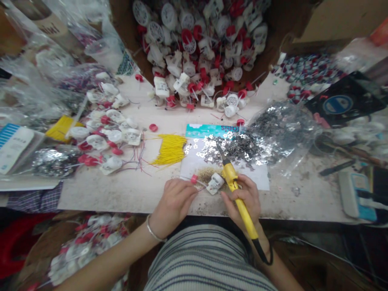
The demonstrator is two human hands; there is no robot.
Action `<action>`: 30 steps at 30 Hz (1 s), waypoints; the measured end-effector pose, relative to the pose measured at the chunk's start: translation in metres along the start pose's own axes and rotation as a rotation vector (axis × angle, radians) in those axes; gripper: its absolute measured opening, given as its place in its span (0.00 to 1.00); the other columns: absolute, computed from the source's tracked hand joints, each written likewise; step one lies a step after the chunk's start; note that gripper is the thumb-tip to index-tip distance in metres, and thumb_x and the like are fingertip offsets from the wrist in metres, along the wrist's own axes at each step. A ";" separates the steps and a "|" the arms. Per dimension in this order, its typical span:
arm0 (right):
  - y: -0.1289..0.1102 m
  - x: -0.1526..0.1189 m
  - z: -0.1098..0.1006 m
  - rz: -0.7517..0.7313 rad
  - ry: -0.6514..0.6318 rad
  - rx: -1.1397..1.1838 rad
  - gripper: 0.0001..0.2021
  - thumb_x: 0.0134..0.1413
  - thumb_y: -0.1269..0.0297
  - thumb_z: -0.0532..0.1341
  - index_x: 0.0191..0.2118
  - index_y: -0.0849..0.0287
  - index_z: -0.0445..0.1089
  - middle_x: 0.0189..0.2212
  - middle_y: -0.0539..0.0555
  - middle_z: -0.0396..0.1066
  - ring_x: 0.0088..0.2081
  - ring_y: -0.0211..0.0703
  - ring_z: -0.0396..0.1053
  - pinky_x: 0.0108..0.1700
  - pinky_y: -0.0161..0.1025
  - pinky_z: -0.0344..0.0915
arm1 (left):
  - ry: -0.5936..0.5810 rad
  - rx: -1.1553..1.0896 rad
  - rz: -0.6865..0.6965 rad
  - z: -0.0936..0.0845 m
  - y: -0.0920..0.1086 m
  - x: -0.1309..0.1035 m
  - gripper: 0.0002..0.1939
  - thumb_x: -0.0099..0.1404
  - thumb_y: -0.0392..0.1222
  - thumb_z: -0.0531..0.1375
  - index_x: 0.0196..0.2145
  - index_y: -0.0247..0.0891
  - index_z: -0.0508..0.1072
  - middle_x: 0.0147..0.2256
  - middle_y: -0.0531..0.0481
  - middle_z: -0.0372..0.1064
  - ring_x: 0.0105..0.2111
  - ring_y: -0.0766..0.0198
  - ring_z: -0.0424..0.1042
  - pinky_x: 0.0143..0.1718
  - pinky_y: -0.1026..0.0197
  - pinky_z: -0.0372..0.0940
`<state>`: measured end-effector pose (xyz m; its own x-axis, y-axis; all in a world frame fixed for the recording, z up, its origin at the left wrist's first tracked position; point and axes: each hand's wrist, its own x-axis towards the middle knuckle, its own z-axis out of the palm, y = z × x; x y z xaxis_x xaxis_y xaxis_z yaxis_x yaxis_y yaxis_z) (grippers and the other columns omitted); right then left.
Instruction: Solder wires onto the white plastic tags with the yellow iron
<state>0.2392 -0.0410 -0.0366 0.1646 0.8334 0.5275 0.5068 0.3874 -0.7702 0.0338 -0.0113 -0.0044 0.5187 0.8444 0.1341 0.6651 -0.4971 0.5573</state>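
A yellow soldering iron [244,210] with a black cord is wrapped in the fingers of my right hand [250,198]. Its metal tip reaches over a pile of small shiny metal pieces [212,147]. Just left of the iron, a white plastic motor unit [215,184] rests at the front of the white sheet [260,180]. Thin reddish wires run from it toward my left hand [176,202], whose fingers are curled together at their ends. A red cap [194,178] on a pale shaft sits by those fingertips. The exact grip of the left fingertips is partly hidden.
Behind the sheet lies a bundle of yellow wires [170,149]. Several white and red units [106,133] are heaped at left, and more fill a large box [281,48] at the back. A clear bag of metal pieces [281,129] lies right, with a blue-white device [354,194] beyond.
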 end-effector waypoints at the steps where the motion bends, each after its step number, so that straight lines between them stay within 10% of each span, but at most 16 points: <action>1: -0.001 -0.002 0.002 -0.003 -0.010 0.031 0.11 0.43 0.76 0.65 0.27 0.58 0.62 0.50 0.53 0.60 0.47 0.41 0.69 0.43 0.38 0.74 | 0.000 -0.070 -0.032 0.001 -0.002 0.000 0.04 0.65 0.34 0.55 0.36 0.38 0.70 0.34 0.49 0.71 0.36 0.62 0.67 0.40 0.57 0.60; 5: -0.002 -0.010 0.013 -0.024 -0.076 0.147 0.10 0.44 0.77 0.65 0.28 0.58 0.63 0.53 0.52 0.58 0.45 0.41 0.71 0.40 0.37 0.75 | -0.002 -0.206 -0.202 0.003 -0.003 -0.001 0.04 0.66 0.38 0.56 0.34 0.38 0.70 0.30 0.52 0.71 0.31 0.65 0.69 0.34 0.61 0.62; 16: -0.001 -0.001 0.010 -0.014 0.064 0.039 0.11 0.44 0.80 0.64 0.27 0.57 0.63 0.49 0.52 0.61 0.44 0.41 0.71 0.38 0.39 0.76 | -0.107 0.190 -0.080 0.010 0.011 -0.007 0.09 0.66 0.37 0.55 0.33 0.38 0.75 0.29 0.49 0.69 0.32 0.60 0.65 0.37 0.54 0.54; 30: -0.010 -0.016 0.031 0.115 -0.108 0.295 0.10 0.47 0.78 0.62 0.28 0.57 0.62 0.51 0.52 0.58 0.45 0.38 0.70 0.39 0.34 0.75 | -0.147 -0.568 -0.357 0.010 0.004 -0.003 0.09 0.65 0.40 0.56 0.32 0.37 0.75 0.30 0.50 0.73 0.32 0.65 0.71 0.35 0.62 0.67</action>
<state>0.2050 -0.0462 -0.0488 0.1082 0.9090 0.4026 0.2209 0.3729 -0.9012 0.0407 -0.0180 -0.0109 0.4141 0.8814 -0.2275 0.4448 0.0222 0.8953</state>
